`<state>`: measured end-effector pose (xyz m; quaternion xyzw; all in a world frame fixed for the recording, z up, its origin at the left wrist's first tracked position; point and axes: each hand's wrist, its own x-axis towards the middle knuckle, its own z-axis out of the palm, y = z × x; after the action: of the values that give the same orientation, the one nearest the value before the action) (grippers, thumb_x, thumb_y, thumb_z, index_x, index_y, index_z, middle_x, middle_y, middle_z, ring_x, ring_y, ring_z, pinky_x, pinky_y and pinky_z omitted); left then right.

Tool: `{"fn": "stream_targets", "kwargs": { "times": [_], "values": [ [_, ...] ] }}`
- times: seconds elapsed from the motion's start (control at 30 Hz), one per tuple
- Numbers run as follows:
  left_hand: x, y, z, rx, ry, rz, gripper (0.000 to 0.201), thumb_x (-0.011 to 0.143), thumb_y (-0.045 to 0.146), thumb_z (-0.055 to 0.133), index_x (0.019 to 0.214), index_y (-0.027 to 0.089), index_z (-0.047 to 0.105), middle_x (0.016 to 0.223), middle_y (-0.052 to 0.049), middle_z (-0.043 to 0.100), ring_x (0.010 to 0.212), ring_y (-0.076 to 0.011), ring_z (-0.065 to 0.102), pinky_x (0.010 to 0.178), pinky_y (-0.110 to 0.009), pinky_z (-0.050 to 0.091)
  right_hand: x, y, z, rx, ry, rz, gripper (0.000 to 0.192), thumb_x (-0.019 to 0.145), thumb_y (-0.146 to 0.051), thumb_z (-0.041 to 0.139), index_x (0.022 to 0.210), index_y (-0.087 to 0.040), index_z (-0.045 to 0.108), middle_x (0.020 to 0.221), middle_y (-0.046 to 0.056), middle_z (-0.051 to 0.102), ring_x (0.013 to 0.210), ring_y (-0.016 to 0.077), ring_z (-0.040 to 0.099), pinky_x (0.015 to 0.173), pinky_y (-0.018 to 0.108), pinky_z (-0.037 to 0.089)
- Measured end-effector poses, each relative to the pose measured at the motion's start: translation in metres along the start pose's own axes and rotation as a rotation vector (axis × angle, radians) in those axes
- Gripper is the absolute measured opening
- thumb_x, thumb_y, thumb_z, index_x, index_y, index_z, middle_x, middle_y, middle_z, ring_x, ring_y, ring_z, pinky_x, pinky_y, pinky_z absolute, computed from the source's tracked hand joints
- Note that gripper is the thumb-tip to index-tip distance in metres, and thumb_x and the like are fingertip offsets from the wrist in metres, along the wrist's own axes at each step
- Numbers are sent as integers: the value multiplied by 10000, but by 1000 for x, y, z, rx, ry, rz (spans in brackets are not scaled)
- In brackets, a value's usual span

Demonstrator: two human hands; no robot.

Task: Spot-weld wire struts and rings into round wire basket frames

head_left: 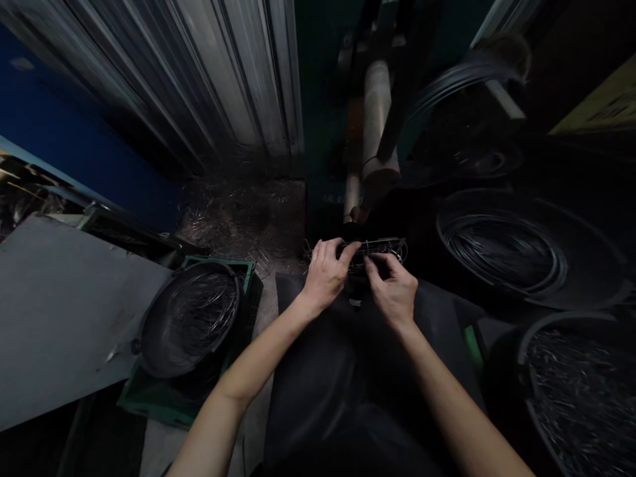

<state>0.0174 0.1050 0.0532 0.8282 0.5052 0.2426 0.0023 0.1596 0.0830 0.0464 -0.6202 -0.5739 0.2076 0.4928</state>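
Note:
A bent-wire frame (398, 249) lies crosswise in front of me, just below the upright metal rods of a machine (378, 112). My left hand (325, 275) grips its left part, with fingers over the wires and thumb reaching right. My right hand (396, 288) is closed in a pinch at the middle of the frame, where a short thin wire seems to stand up between thumb and forefinger. The fingertips partly hide the wires, and the low light blurs their detail. Beneath both hands is a dark apron (348, 377) over my lap.
Left, a round black basin (149, 331) holding wire rings stands on a green crate (134, 401), beside a grey panel (64, 318). Right are a basin of coiled wire (591, 265) and a tub of small metal pieces (524, 377). Wire scraps (238, 212) litter the floor ahead.

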Motion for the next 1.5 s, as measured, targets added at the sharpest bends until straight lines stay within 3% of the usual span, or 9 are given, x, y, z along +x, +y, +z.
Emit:
{"fn": "stream_targets", "kwargs": {
  "times": [0.43,0.67,0.97,1.5],
  "values": [
    [10,-14,7,-31,74,30,503,821,100,497,1299,238,418,1192,-100,499,1138,-230,516,1060,-499,394,8,0,10,36,46,-39,290,859,-438,565,884,-165,660,830,37,667,743,150,612,754,272,489],
    [16,-20,11,-5,177,77,474,825,115,524,1280,217,442,1168,-107,495,1112,-230,521,1055,-474,401,16,3,17,53,69,-69,279,864,-428,567,900,-170,666,846,44,661,768,155,611,756,279,490],
    [21,-23,16,-39,144,29,468,835,107,512,1278,246,452,1192,-94,511,1135,-221,522,1059,-502,385,20,8,21,74,81,-115,243,873,-386,573,904,-159,652,842,40,651,763,143,607,759,271,484],
    [30,-31,19,-23,164,67,453,853,109,486,1283,239,432,1194,-97,498,1154,-219,508,1067,-497,370,30,15,30,38,128,-215,195,888,-346,558,898,-164,627,826,38,640,752,137,601,725,264,482]
  ]
}}
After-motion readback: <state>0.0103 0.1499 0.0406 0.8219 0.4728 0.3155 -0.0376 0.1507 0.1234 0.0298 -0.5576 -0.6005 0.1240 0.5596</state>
